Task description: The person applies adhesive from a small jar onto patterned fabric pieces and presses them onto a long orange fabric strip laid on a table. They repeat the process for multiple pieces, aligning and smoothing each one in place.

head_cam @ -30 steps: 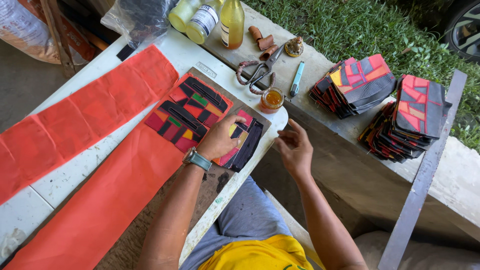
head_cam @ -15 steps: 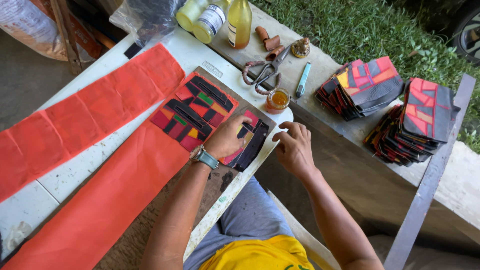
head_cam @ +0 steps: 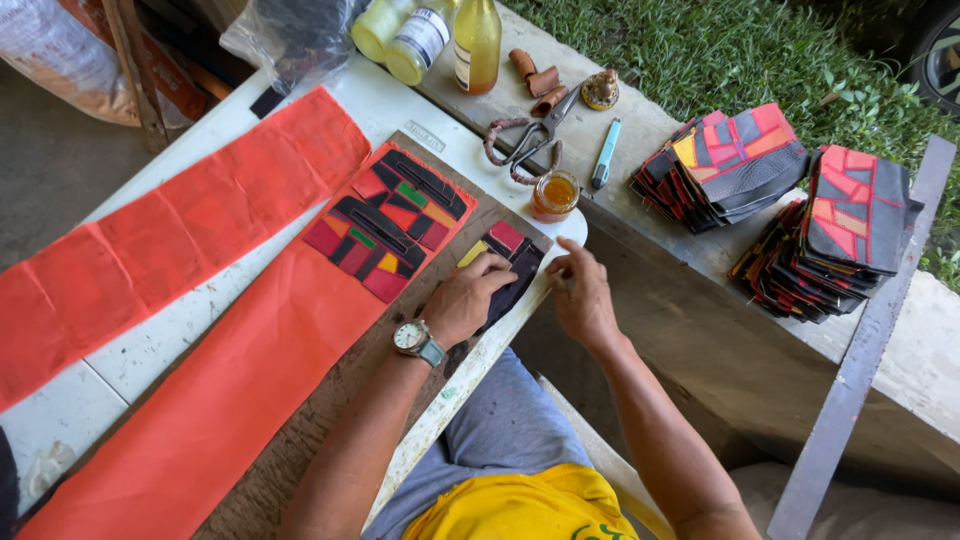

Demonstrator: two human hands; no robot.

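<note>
My left hand (head_cam: 468, 297), a watch on its wrist, presses down on a small patchwork piece (head_cam: 508, 258) of black, red and yellow at the near edge of the white table (head_cam: 190, 320). My right hand (head_cam: 582, 296) hovers at that piece's right edge, fingers curled and touching the table rim, holding nothing that I can see. Two larger patchwork panels (head_cam: 388, 222) lie side by side on a long orange fabric strip (head_cam: 230, 390) just left of my left hand.
A second orange strip (head_cam: 170, 240) lies farther left. Behind are a small jar of amber glue (head_cam: 554, 194), scissors (head_cam: 530, 140), a light-blue cutter (head_cam: 604, 152), bottles (head_cam: 476, 40), and two stacks of finished patchwork pieces (head_cam: 800, 205) on a concrete ledge. A grey metal bar (head_cam: 860, 340) leans at right.
My left hand slid toward the table's edge onto the small patchwork piece. My right hand moved in to its right side. The camera view shifted slightly.
</note>
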